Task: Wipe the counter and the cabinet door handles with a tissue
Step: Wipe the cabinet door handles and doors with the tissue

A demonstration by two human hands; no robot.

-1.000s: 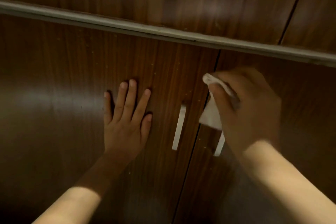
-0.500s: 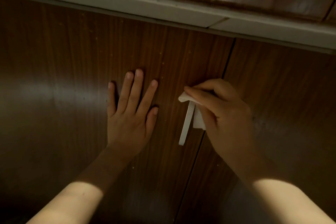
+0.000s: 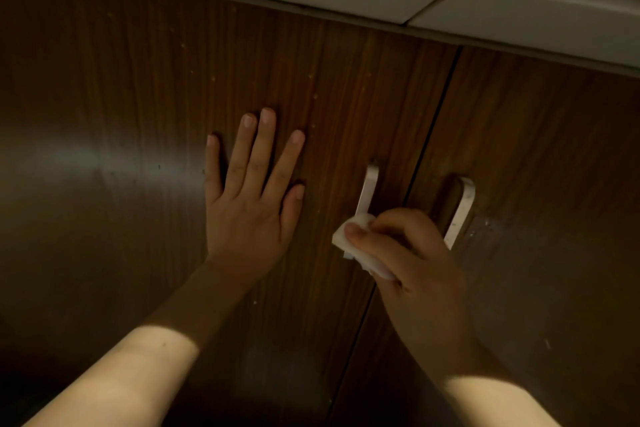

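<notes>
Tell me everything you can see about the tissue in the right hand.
The tissue is white and soft-looking, bunched into a small folded wad. The right hand pinches it, thumb on top, fingers curled around it, so only its left end and a crumpled lower edge show. It is pressed around the lower part of the left cabinet door handle, a pale metal-looking bar, and hides that handle's bottom end. It does not touch the right cabinet door handle. Whether it is damp cannot be told.

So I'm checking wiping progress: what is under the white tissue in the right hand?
The white tissue covers the lower end of the left pale metal door handle; its upper part shows. The right hand hides the rest.
</notes>
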